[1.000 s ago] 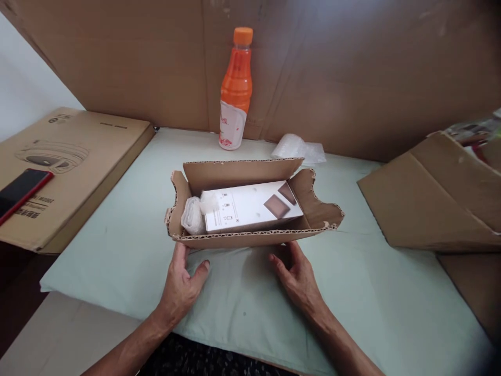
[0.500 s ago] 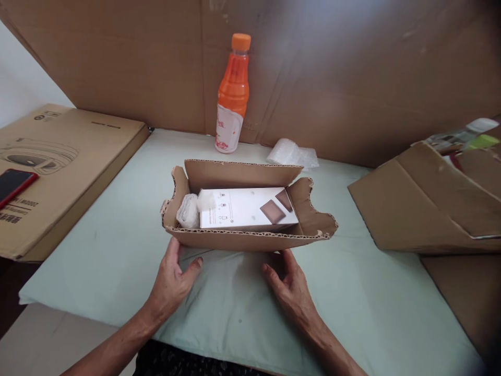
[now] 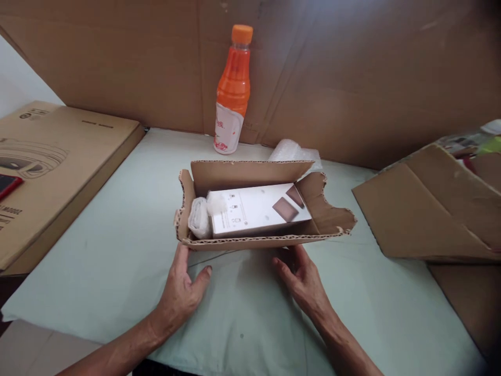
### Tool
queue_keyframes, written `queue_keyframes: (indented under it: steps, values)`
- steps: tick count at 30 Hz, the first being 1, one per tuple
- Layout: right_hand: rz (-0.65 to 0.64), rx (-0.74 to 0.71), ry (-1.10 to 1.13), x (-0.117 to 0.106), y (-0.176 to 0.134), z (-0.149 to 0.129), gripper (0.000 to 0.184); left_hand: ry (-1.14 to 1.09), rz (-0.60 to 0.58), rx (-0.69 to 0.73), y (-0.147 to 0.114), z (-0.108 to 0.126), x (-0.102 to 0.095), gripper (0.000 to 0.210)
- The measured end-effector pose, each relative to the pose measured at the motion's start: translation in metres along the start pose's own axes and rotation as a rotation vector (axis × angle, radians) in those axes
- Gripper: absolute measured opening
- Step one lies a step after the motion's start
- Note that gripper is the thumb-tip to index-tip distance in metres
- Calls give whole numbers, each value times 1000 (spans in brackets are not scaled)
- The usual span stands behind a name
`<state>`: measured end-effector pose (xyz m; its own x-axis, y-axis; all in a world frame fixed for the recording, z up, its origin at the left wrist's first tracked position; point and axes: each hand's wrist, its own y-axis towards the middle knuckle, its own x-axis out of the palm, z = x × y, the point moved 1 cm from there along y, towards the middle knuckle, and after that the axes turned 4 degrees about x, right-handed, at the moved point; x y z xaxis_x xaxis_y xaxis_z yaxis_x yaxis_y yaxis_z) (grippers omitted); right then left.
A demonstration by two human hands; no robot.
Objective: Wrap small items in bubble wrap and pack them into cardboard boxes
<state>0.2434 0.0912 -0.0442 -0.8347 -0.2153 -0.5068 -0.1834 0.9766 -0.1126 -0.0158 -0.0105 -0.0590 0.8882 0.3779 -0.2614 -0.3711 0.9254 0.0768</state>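
Observation:
A cardboard box with torn, notched end walls stands open-topped in the middle. Inside lies a white carton with brown square pictures, set slightly askew. A roll of clear bubble wrap fills the left end, and a smaller whitish wad rests on the carton. My left hand holds the box at its near left corner, thumb standing free. With its fingers tucked at the lower near wall, partly hidden, my right hand holds the right half, its thumb also off the cardboard.
An orange-capped bottle stands at the back, bubble wrap beside it. A large flat carton with a red-edged phone lies left. At right stands another cardboard box with plastic items. Pale green cloth covers the surface.
The cardboard box has shifted a little to the right and turned slightly, both hands moving along with it. The camera view has also moved slightly.

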Motion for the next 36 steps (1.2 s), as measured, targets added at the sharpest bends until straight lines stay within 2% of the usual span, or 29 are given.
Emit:
queue_keyframes:
  steps: [5,9,14,16,18,20,22,27,31,36]
  values:
    - [3,-16,82,-5,8,-5,49,8,5,-72,-24,-7,9,58]
    - [20,-23,84,-2,0,-5,47,-27,-34,-64,-23,1,6,61]
    - [112,-18,-10,-8,-44,0,48,-39,-114,-81,-23,17,0,64]
    - [178,-3,-42,-17,-67,5,48,-34,-181,-101,-25,20,6,65]
    - [278,49,-77,-30,-91,15,47,-50,-288,-93,-26,24,19,63]
    - [398,137,-90,-47,-115,29,43,-74,-425,-44,-24,29,43,56]
    - [519,224,-67,-67,-138,47,41,-78,-561,17,-21,38,75,49]
    - [805,416,10,-109,-195,89,42,-51,-771,208,-7,67,176,38]
    - [968,539,87,-121,-233,106,56,-24,-861,341,0,96,252,38]
    - [1031,564,94,-123,-251,112,66,-41,-946,324,3,118,328,41]
